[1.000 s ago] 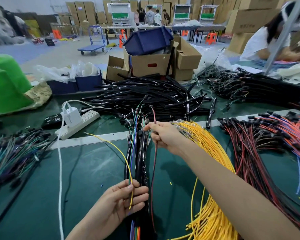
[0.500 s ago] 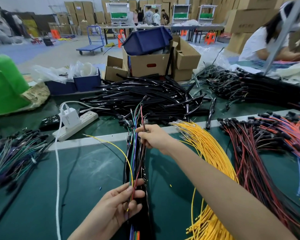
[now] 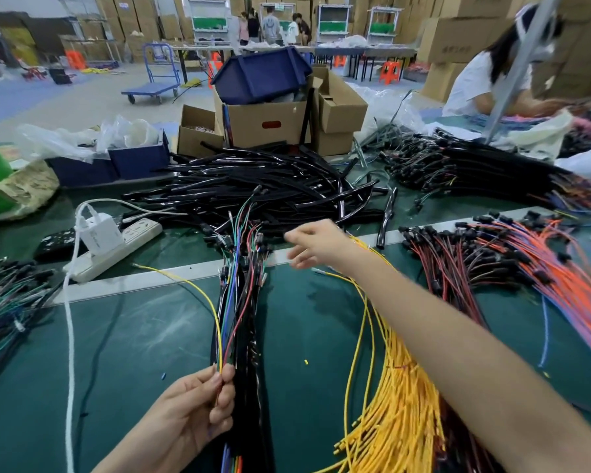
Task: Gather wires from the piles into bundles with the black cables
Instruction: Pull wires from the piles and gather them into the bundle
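Wire bundle (image 3: 239, 319) held in left hand (image 3: 191, 407), right hand (image 3: 318, 245) apart, empty

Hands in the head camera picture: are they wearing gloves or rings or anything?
No gloves. The left hand and the right hand are both bare, and no ring, watch or bracelet shows on either. The right forearm and the left forearm are bare too, with no sleeve in view. The right hand is blurred, so tiny details on it cannot be told.
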